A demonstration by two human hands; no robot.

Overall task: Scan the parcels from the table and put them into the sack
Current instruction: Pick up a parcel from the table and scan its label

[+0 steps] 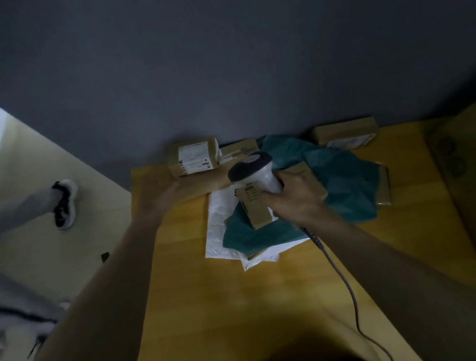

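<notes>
- Fingers (276, 198) of the right hand (292, 203) are curled round the handle of a barcode scanner (255, 171), whose dark head points away toward the far edge of the bench (201, 277).
- Left hand (161, 198) reaches to a flat brown cardboard parcel (200, 185) at the far left of the bench; its fingertips lie at the parcel's near-left edge, but whether they grasp it or only touch it cannot be told — the picture is dark and blurred there.
- On that flat parcel sits a small cardboard box (192, 157) with a white shipping label facing up.
- Just under the right hand lies a narrow cardboard box (254, 205) with a printed label, resting on a crumpled green poly mailer (332, 185).
- White padded mailers (219, 232) lie beneath the green one, near the middle of the bench.
- Another cardboard box (344, 131) stands at the far right edge, against the dark wall.
- Scanner's grey cable (340, 276) trails from the right hand back along the bench toward the viewer.
- At left, on the pale floor, another person's leg and dark-and-white sneaker (64, 204) show.
</notes>
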